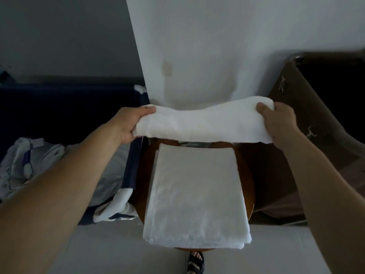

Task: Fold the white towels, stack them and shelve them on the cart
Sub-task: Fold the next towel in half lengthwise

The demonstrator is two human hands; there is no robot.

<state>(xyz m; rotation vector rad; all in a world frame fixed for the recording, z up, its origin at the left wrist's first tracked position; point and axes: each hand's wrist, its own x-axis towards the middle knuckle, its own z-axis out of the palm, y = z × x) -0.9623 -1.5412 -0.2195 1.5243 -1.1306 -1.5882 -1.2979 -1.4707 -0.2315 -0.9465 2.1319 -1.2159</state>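
Observation:
A folded white towel (203, 123) hangs in the air between my two hands, stretched sideways. My left hand (130, 123) grips its left end and my right hand (278, 121) grips its right end. Below it a second folded white towel (195, 196) lies flat on a round brown wooden stool (143, 175), overhanging the stool's near edge. No cart is in view.
A white wall corner (197, 46) rises straight ahead. A dark blue playpen-like frame (136, 155) with crumpled light laundry (29, 163) stands at the left. A brown fabric bin (308, 115) stands at the right. My sandalled foot (195, 263) shows on the pale tiled floor.

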